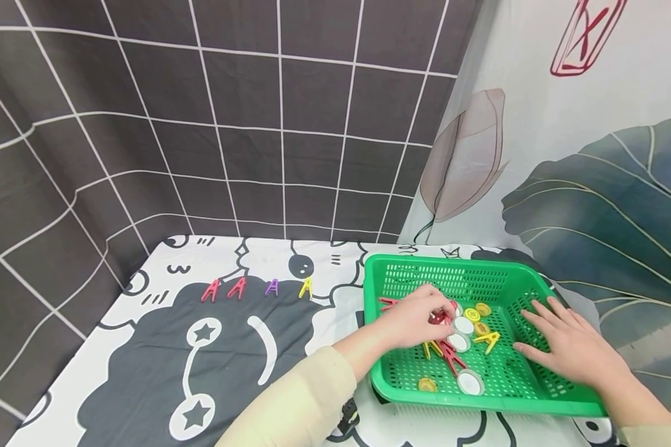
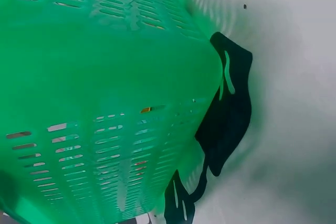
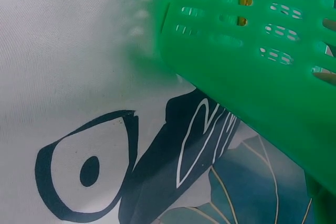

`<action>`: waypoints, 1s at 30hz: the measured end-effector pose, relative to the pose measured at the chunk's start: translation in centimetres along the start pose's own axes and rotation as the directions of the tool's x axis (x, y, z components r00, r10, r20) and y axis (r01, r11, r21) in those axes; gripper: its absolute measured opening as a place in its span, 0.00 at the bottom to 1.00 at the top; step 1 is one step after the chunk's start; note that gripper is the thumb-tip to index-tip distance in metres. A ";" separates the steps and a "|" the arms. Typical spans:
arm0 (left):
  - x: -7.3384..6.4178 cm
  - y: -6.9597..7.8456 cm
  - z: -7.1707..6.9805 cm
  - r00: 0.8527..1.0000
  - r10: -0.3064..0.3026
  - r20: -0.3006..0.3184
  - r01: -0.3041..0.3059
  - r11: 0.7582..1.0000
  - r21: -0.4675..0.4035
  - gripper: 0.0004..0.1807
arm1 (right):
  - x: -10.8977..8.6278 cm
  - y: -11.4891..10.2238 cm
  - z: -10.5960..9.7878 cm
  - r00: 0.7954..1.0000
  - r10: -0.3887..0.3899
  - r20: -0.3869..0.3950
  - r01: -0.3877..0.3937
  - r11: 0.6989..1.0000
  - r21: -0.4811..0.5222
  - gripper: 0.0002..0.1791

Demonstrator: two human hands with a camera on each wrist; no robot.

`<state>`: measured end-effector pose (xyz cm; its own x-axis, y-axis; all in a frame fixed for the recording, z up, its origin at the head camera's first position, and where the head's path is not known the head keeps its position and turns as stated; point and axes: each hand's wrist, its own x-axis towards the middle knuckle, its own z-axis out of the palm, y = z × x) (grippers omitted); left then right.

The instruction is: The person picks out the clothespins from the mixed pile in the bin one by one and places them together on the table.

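Observation:
A green plastic basket [image 1: 522, 372] stands on the patterned cloth and holds a mix of small things. My left hand [image 1: 416, 316] reaches into it from the left, fingers bent down over a red object [image 1: 438, 318] partly hidden by them; whether they pinch it is unclear. Around that hand lie a red clothespin [image 1: 451, 357], a yellow clothespin [image 1: 488, 339], clear-rimmed white discs [image 1: 470, 382] and yellow caps [image 1: 427, 385]. On the basket's right side rests my right hand [image 1: 570, 341], its fingers spread. Both wrist views show mainly the basket's slotted outer wall [image 2: 115, 66], with neither hand's grip visible.
Left of the basket, two red clothespins [image 1: 237, 287], a purple clothespin [image 1: 272, 287] and a yellow clothespin [image 1: 306, 287] lie in a row on the cloth [image 1: 235, 347]. A dark gridded curtain [image 1: 246, 149] hangs behind, with a leaf-printed one [image 1: 604, 205] at right.

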<state>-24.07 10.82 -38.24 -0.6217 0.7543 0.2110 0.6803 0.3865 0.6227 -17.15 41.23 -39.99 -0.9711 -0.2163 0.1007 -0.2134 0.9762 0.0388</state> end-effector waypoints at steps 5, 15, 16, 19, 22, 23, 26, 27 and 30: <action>0.0 -0.1 -0.1 0.998 0.015 -0.056 -0.014 1.000 0.019 0.11 | 0.0 0.0 0.1 1.000 0.003 0.011 -0.003 1.000 0.004 0.43; -0.1 0.0 -0.4 0.991 -0.039 -0.126 0.035 0.999 -0.040 0.11 | 0.0 0.0 0.0 1.000 -0.001 0.008 0.001 1.000 0.001 0.43; -0.1 0.0 -0.4 0.990 -0.043 -0.131 0.037 0.998 -0.052 0.11 | 0.1 0.0 0.0 1.000 -0.003 0.009 0.003 1.000 0.002 0.42; -0.3 0.0 -0.6 0.988 -0.059 -0.142 0.048 0.996 -0.079 0.10 | 0.1 0.0 -0.1 1.000 -0.008 0.007 0.008 1.000 -0.001 0.42; -0.4 0.0 -0.7 0.987 -0.070 -0.142 0.058 0.994 -0.092 0.10 | 0.1 0.0 -0.1 1.000 -0.009 0.003 0.009 1.000 -0.005 0.42; -0.4 0.0 -0.8 0.987 -0.069 -0.143 0.056 0.994 -0.096 0.10 | 0.1 0.1 -0.1 1.000 -0.008 0.003 0.008 1.000 -0.007 0.42; -0.6 -0.2 -0.9 0.986 -0.066 -0.155 0.049 0.993 -0.111 0.10 | 0.1 0.1 0.0 1.000 -0.007 0.002 0.007 1.000 -0.007 0.42; -0.6 -0.3 -0.9 0.984 -0.070 -0.161 0.050 0.991 -0.124 0.10 | 0.1 0.1 0.0 1.000 -0.007 0.003 0.007 1.000 -0.006 0.42; -0.8 -0.5 -1.2 0.980 -0.073 -0.184 0.044 0.986 -0.159 0.10 | 0.0 0.1 0.0 1.000 -0.010 0.005 0.010 1.000 -0.007 0.42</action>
<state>-24.41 9.40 -37.87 -0.7306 0.6136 0.2996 0.5819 0.3299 0.7434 -17.20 41.31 -39.97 -0.9693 -0.2264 0.0958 -0.2228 0.9738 0.0467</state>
